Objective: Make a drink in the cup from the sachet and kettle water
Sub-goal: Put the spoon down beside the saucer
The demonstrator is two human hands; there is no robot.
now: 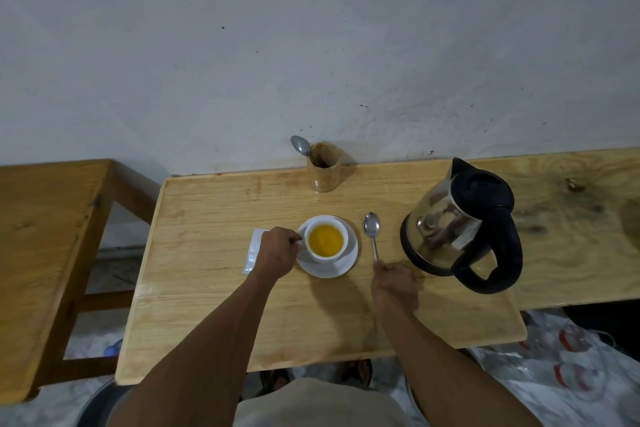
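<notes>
A white cup (pixel 341 255) holding yellow-orange liquid stands on a white saucer (pixel 349 263) in the middle of the wooden table (pixel 214 305). My left hand (pixel 277 251) grips the cup's handle on its left side. A metal spoon (pixel 372 230) lies just right of the saucer, bowl pointing away from me, and my right hand (pixel 394 282) pinches the near end of its handle. A white sachet (pixel 252 250) lies flat on the table, partly under my left hand. The steel kettle (pixel 457 225) with black lid and handle stands to the right.
A wooden holder (pixel 323 168) with a second spoon (pixel 300 145) stands at the table's back edge against the grey wall. Another wooden table (pixel 45 243) is to the left, and a wooden surface (pixel 571 218) continues to the right behind the kettle.
</notes>
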